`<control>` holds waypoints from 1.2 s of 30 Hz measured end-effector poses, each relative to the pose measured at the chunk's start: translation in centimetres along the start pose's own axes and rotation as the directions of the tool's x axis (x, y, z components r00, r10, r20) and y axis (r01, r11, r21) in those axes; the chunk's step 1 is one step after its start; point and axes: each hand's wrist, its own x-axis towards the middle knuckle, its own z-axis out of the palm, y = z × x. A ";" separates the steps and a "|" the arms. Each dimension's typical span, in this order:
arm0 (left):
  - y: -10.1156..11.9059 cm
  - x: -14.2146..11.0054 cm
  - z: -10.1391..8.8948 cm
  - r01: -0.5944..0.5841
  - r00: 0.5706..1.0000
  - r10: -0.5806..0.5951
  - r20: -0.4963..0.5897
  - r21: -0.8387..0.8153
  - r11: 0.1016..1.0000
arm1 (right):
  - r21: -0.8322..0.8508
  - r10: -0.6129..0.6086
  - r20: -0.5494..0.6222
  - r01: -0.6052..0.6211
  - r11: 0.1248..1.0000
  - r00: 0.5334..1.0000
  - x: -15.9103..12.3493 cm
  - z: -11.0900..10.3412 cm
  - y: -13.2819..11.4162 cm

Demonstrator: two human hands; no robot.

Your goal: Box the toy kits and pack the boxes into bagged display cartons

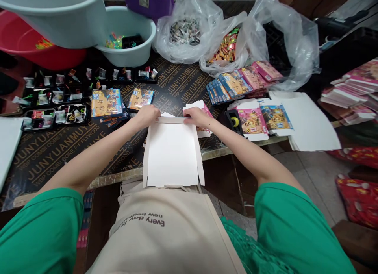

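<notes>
A white cardboard box blank [173,154] lies with its plain inside up, reaching over the table's front edge against the apron. At its far end a narrow strip is folded up, showing a thin blue edge. My left hand [150,115] pinches the strip's left corner, and my right hand [197,117] pinches its right corner. Pink printed box blanks [204,131] lie partly hidden under my right hand. Beyond my left hand sits a blue-and-yellow printed box [141,99], beside a stack of similar boxes [106,103].
Black trays [71,114] of small packets cover the left. Tubs [130,55] and clear plastic bags [189,49] stand along the back. Printed boxes [234,83], a tape dispenser [233,122] and white sheets [313,124] lie on the right.
</notes>
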 end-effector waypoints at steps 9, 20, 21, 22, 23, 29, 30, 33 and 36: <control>3.2 -0.3 1.4 -0.107 0.994 0.107 0.002 0.056 0.993 | -0.531 -0.022 0.233 0.146 0.835 0.972 0.0 0.8 -4.7; -0.7 -5.6 -8.5 0.040 0.872 -0.264 -0.412 -0.477 0.878 | 0.355 -0.171 -0.270 0.263 0.897 0.948 -10.3 0.9 -15.6; -0.6 -6.2 -8.6 0.009 0.841 -0.314 -0.440 -0.569 0.823 | 0.548 -0.188 -0.159 0.245 0.800 0.969 -11.0 2.5 -16.5; -0.3 -6.8 -8.2 -0.039 0.812 -0.355 -0.463 -0.650 0.759 | 0.723 -0.209 -0.027 0.163 0.671 0.978 -11.4 4.1 -17.1; 0.3 -7.3 -7.4 -0.099 0.788 -0.386 -0.480 -0.717 0.690 | 0.858 -0.210 0.064 0.053 0.512 0.976 -11.3 5.5 -17.1; 6.1 -11.0 0.1 -0.194 0.891 -0.353 -0.286 -0.942 0.274 | 0.997 0.461 0.009 0.027 -0.071 0.887 -7.7 5.2 -10.1; 6.5 -11.6 0.5 -0.152 0.931 -0.299 -0.210 -0.967 0.206 | 0.997 0.576 -0.066 0.069 0.018 0.814 -7.5 4.2 -8.6; 6.3 -12.1 -0.1 -0.075 0.966 -0.247 -0.076 -0.997 0.013 | 0.915 0.627 -0.342 0.095 0.393 0.700 -7.5 1.7 -5.7; 5.2 -11.2 -1.3 -0.112 0.932 -0.338 -0.133 -0.990 0.079 | 0.710 0.421 -0.476 0.055 0.702 0.772 -7.9 1.5 -5.6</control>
